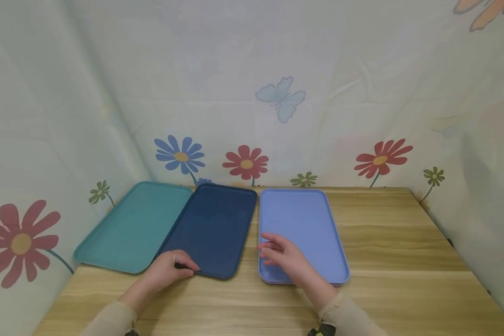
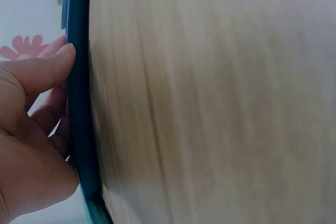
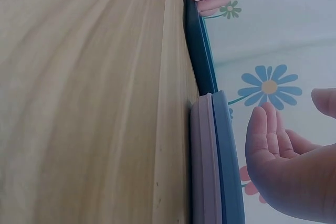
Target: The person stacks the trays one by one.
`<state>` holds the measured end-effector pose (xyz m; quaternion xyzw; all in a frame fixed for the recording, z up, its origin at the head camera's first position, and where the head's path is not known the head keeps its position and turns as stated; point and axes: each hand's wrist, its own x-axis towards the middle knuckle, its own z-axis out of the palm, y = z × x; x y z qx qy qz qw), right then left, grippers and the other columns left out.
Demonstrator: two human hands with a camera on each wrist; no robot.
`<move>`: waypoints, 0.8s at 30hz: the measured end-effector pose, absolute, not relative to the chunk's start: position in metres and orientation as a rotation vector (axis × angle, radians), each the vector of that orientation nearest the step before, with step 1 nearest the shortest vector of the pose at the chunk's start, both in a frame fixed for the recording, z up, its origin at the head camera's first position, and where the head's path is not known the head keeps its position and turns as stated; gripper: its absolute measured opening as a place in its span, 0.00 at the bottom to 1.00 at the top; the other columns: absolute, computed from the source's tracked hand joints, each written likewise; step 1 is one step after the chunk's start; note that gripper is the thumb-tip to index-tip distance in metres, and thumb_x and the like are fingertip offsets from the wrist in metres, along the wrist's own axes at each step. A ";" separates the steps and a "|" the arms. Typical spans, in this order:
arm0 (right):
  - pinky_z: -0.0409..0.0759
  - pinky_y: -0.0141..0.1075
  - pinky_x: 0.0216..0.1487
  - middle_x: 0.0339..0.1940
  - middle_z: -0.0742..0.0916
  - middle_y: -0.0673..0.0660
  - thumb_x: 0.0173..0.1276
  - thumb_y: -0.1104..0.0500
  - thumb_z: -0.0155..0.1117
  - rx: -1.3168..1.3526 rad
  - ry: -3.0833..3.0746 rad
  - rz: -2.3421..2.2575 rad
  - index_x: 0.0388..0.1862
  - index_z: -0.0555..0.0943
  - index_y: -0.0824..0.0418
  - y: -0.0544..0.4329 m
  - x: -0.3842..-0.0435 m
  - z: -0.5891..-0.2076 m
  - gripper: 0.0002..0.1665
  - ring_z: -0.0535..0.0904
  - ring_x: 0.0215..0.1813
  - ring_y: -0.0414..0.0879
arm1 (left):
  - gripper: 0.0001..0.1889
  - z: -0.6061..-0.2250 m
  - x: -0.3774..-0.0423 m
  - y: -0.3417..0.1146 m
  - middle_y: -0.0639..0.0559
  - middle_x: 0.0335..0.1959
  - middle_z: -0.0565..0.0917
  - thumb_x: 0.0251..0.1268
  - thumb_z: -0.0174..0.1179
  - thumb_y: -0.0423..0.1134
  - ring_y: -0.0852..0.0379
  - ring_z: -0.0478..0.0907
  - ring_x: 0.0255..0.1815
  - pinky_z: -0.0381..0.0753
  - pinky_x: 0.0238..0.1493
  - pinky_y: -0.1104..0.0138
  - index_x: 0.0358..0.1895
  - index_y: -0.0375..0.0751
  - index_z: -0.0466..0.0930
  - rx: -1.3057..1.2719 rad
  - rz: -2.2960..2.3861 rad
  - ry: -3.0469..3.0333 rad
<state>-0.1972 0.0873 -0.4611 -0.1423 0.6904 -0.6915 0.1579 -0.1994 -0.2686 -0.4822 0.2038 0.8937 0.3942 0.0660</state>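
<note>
My left hand [image 1: 170,270] is at the near left corner of a dark blue tray [image 1: 218,224], thumb and fingertips pinching its rim. The left wrist view shows the thumb [image 2: 60,61] against that rim [image 2: 80,93], other fingers partly hidden behind. My right hand [image 1: 283,254] hovers over the left side of a periwinkle tray [image 1: 306,219], fingers loosely bent and holding nothing. In the right wrist view, a gap separates this hand [image 3: 289,166] from the stack, where a blue-looking tray [image 3: 231,166] lies on lilac-looking ones [image 3: 206,156].
Left of the dark blue tray lies a teal tray [image 1: 138,228], their long sides meeting. All rest on a wood-grain table [image 1: 386,252]. A cloth [image 1: 218,60] printed with flowers and butterflies hangs behind the table and at both sides. A narrow strip of table separates the dark blue and periwinkle trays.
</note>
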 end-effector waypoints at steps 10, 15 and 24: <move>0.81 0.46 0.54 0.59 0.80 0.72 0.75 0.59 0.59 -0.371 1.941 -2.027 0.72 0.60 0.76 0.077 -0.201 -0.466 0.35 0.76 0.59 0.67 | 0.07 -0.482 -0.193 -0.263 0.62 0.34 0.83 0.57 0.71 0.34 0.59 0.80 0.40 0.78 0.47 0.63 0.34 0.54 0.91 0.533 1.139 2.791; 0.81 0.46 0.54 0.59 0.80 0.73 0.74 0.60 0.59 -0.363 1.938 -2.048 0.72 0.61 0.77 0.074 -0.203 -0.466 0.35 0.77 0.58 0.66 | 0.06 -0.480 -0.189 -0.257 0.60 0.34 0.84 0.57 0.71 0.34 0.59 0.80 0.39 0.79 0.45 0.65 0.35 0.50 0.91 0.587 1.179 2.763; 0.80 0.49 0.56 0.59 0.78 0.76 0.74 0.64 0.57 -0.374 1.941 -2.074 0.71 0.60 0.79 0.068 -0.204 -0.462 0.33 0.78 0.57 0.65 | 0.05 -0.482 -0.184 -0.246 0.59 0.33 0.85 0.57 0.71 0.33 0.62 0.80 0.38 0.80 0.42 0.67 0.35 0.47 0.91 0.602 1.219 2.733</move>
